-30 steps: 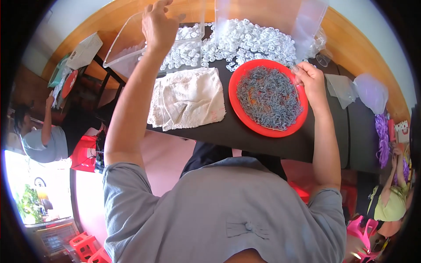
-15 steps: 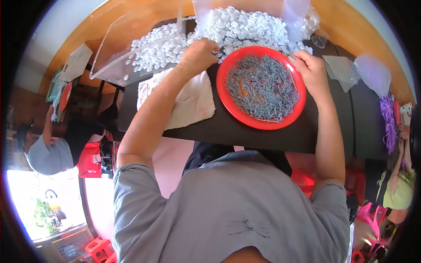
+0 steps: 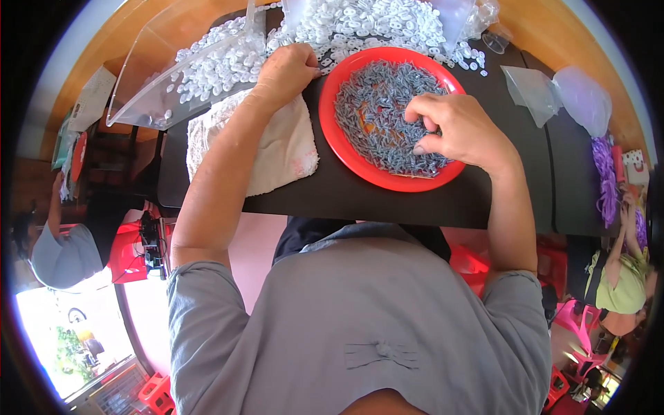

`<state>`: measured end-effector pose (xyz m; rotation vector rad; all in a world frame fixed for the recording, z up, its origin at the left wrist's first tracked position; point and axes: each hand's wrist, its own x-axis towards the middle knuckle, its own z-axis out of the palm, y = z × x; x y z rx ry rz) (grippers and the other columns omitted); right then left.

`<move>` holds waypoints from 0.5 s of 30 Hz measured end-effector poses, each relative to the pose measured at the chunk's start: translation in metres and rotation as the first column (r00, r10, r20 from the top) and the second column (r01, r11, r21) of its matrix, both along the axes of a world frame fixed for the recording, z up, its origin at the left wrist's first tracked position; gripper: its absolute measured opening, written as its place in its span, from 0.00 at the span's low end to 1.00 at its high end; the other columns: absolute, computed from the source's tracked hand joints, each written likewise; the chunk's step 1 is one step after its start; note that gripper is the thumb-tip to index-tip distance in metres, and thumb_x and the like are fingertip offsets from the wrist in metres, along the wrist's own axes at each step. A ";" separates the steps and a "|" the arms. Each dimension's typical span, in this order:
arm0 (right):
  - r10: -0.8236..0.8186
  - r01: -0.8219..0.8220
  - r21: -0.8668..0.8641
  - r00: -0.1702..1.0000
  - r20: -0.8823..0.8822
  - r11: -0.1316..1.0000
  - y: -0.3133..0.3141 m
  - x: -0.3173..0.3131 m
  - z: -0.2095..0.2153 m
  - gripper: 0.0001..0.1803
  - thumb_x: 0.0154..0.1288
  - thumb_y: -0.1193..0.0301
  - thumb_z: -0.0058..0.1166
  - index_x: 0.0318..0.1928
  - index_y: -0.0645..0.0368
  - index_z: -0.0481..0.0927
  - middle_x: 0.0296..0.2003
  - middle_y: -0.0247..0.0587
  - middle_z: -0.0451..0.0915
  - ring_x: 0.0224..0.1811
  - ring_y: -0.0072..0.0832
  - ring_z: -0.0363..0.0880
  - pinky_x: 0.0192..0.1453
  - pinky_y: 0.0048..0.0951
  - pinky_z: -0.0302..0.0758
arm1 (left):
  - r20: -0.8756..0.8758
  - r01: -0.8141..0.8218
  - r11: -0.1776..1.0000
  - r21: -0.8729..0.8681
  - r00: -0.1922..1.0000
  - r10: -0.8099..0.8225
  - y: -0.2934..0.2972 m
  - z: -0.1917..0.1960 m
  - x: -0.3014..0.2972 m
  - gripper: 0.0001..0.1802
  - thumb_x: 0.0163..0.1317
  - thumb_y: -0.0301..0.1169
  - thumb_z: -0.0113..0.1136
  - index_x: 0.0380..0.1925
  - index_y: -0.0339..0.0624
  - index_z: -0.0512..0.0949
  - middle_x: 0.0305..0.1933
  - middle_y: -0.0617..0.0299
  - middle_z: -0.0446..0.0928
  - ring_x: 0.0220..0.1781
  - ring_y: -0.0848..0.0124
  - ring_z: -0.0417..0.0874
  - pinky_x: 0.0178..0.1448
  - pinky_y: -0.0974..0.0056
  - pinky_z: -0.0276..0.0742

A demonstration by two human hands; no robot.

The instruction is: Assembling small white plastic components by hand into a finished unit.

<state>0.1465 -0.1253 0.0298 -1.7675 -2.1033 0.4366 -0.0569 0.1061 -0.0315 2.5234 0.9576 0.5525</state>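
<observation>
1. The right hand [image 3: 453,128] now lies inside the red plate [image 3: 349,155], fingers pinched together on a few of the small grey pieces [image 3: 377,114]; a moment ago it only gripped the plate's right rim.
2. The left hand [image 3: 287,69] has come down from the far pile and rests curled at the plate's upper left rim, among the white plastic pieces [image 3: 346,28]. I cannot tell whether it holds one.
3. Left of the plate lies a white cloth [image 3: 287,152], under the left forearm.
4. Beyond the cloth, a clear tray [image 3: 149,76] holds more white pieces.
5. Judging from this, the reaching is over and picking from the plate is under way.
</observation>
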 end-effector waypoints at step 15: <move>-0.061 0.106 0.187 0.970 -0.234 0.977 0.012 0.014 -0.018 0.05 0.57 0.79 0.57 0.32 0.64 0.74 0.24 0.35 0.73 0.24 0.21 0.70 0.31 0.24 0.67 | -0.034 -0.024 0.999 -0.023 0.999 0.023 -0.006 0.004 0.002 0.10 0.48 0.31 0.64 0.30 0.38 0.81 0.30 0.53 0.82 0.36 0.59 0.83 0.44 0.58 0.76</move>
